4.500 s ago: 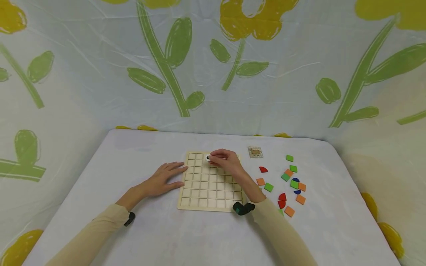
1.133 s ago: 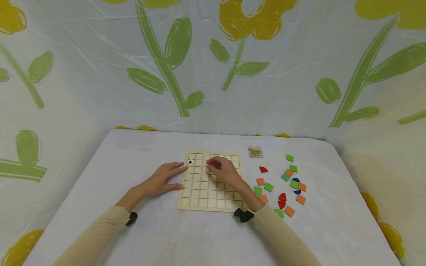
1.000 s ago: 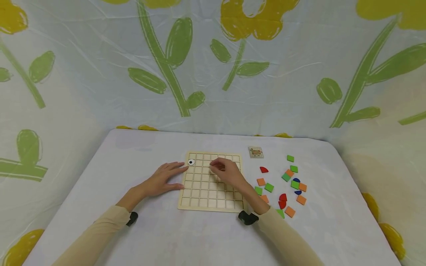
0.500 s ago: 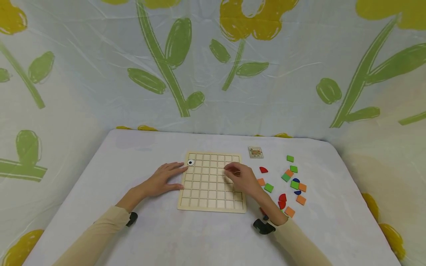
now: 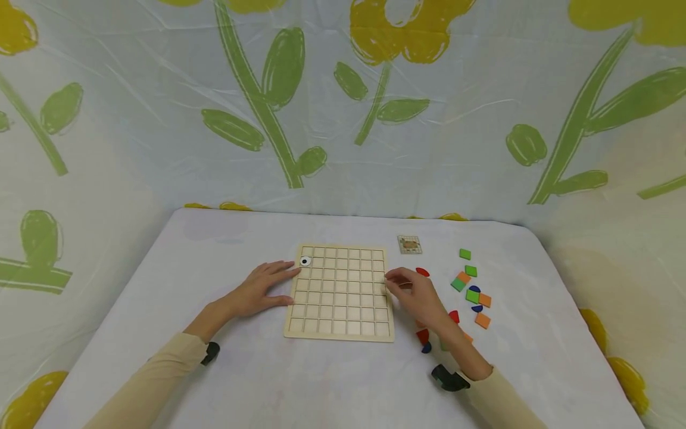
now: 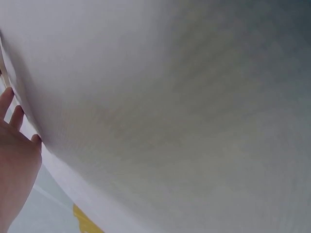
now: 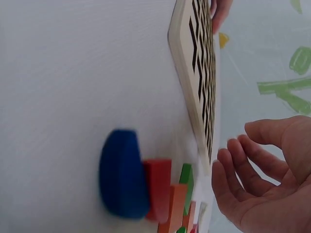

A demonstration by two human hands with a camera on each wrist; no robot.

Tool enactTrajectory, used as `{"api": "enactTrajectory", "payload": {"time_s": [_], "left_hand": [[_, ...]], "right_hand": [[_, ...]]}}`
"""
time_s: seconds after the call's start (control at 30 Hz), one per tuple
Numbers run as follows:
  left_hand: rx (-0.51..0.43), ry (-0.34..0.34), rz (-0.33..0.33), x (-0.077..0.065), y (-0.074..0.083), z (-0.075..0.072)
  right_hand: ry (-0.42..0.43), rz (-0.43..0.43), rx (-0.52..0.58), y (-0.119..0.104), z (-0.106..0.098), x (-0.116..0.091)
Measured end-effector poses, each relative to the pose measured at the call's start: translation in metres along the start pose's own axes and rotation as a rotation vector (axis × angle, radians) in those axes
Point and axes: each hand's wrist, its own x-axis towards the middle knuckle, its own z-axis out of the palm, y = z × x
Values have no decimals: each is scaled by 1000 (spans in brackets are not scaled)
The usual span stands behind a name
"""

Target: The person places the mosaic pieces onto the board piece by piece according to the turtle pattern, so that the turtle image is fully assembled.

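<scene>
A pale wooden grid board (image 5: 343, 298) lies on the table. A round white piece with a black centre (image 5: 305, 261) sits in its leftmost column, second row from the top. My left hand (image 5: 262, 290) rests at the board's left edge with the fingers spread. Over the right edge hovers my right hand (image 5: 420, 298), fingers loosely bent; the right wrist view shows nothing between thumb and fingers. Below that hand lie a blue rounded piece (image 7: 121, 174) and a red piece (image 7: 158, 189), close together. The left wrist view shows only part of the left hand (image 6: 17, 155).
Right of the board, several loose pieces are scattered, such as green squares (image 5: 465, 254), orange squares (image 5: 483, 320) and blue pieces (image 5: 474, 289); the right arm covers some. A small patterned card (image 5: 409, 244) lies behind them. Flower-printed cloth (image 5: 343, 179) hangs behind the table.
My right hand held the white piece over the board's top rows earlier; that piece now lies in the left column. The right hand has moved right, across the board. The left hand stays put.
</scene>
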Motion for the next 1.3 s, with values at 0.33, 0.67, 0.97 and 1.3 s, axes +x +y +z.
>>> {"api": "enactTrajectory", "payload": {"time_s": [0.33,0.67,0.97,1.3], "left_hand": [[5,5,5,1,-1,1],[10,3,7,1,-5,2],[3,4,12,0,-5,2],[3,-1,12,1,-5,2]], "right_hand": [[16,9,-64,8,-16,-16],[15,0,-144,17,-28,-32],[-22,4,-189,23,-35,-43],[-44,-15,-239,28,-37,-45]]}}
